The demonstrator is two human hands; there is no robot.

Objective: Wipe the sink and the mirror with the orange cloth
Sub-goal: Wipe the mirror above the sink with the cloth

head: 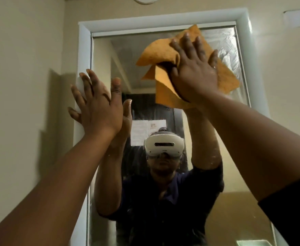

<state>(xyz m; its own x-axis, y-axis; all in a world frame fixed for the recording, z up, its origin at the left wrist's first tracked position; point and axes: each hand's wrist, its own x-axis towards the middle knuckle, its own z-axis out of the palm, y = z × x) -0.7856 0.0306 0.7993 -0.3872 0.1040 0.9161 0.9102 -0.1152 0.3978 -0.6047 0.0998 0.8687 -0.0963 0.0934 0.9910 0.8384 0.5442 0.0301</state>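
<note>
Both arms raised, both hands flat with fingers extended.
The right hand presses the orange cloth under its palm, fingers spread straight, cloth edges projecting beyond the grip on all sides. The left hand is held flat and upright, fingers straight, lower than the right, forearm angled upward.

My right hand presses the orange cloth flat on the mirror at one o'clock; my left hand rests open on its white frame at nine.
</note>
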